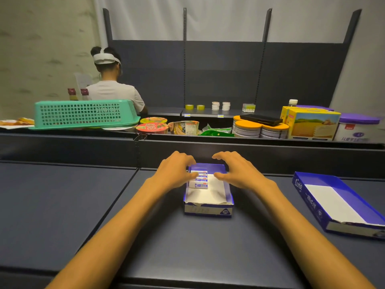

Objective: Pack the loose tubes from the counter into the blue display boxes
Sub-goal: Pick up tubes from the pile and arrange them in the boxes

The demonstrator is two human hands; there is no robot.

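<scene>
A blue display box (208, 209) with a white inside stands on the dark counter in front of me. Several small white-and-blue tube packs (200, 180) lie stacked in its far left part. My left hand (177, 172) rests at the box's far left corner, its fingers curved down over the packs and its thumb touching them. My right hand (235, 172) hovers over the box's far right side with fingers spread and curved, holding nothing. A second blue display box (312, 197) lies tilted on the counter at the right, with nothing visible inside.
A raised dark ledge (208, 151) runs behind the box. Beyond it sit a green basket (83, 113), noodle cups (152, 127), orange-lidded tins (248, 128), a yellow carton (312, 124) and a purple-lidded can (358, 128). A person in a white shirt (112, 90) stands at the back left.
</scene>
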